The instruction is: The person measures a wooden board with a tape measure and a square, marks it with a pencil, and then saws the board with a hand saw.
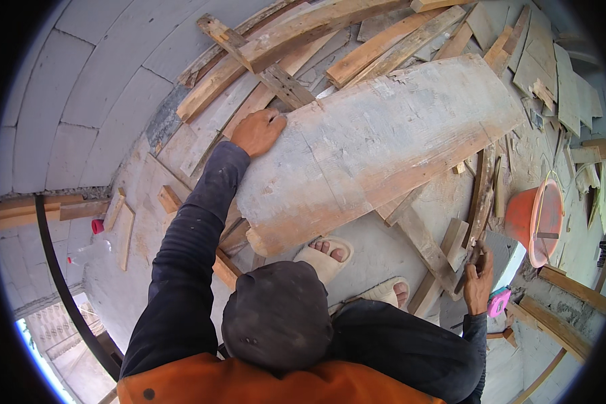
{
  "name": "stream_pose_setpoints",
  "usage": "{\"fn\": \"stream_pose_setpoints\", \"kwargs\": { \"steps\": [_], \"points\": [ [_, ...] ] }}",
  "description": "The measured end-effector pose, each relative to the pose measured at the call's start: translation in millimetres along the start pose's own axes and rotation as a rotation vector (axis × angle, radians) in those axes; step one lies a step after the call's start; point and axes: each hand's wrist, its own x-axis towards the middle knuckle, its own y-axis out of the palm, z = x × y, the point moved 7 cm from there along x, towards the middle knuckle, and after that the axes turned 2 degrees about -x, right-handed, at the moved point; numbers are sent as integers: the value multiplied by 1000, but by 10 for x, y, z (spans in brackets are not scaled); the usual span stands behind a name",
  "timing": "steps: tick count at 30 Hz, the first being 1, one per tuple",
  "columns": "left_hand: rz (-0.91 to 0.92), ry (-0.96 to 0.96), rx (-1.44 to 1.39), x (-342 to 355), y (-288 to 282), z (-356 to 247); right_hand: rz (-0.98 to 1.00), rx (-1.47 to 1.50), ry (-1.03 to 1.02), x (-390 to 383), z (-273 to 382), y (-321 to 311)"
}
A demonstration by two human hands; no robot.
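Note:
A large weathered plywood board [384, 135], whitish with a bare brown strip along its near edge, lies tilted across loose timber before me. My left hand [259, 131] is closed over its far left edge, fingers curled. On the right, my right hand [478, 281] is closed around a dark, narrow object [460, 281] whose kind I cannot make out. Beside that hand are a pink tape measure [498, 302] and a grey block [503, 252]. A plank [427, 252] lies just left of it. My sandalled feet [330, 256] are close to the board's near edge.
Long beams [283, 37] and scrap wood are heaped beyond the board. An orange bucket [535, 219] stands at right, near more timber [559, 326]. A grey block wall [67, 101] rises at left. A clear bottle [91, 254] with a red cap lies below it.

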Motion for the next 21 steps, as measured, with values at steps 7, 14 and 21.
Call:
{"fn": "stream_pose_setpoints", "kwargs": {
  "steps": [7, 14, 21],
  "points": [
    [-65, 16, -122, -7, 92, 102, -541, 578, -1, -107, 450, -1063],
    [-95, 8, -47, -66, 80, 0, -911, 219, -302, -753, 1677, -2031],
    [-48, -112, -36, -529, 112, -20, -340, 517, -404, -948, 2352, -1247]
  ]
}}
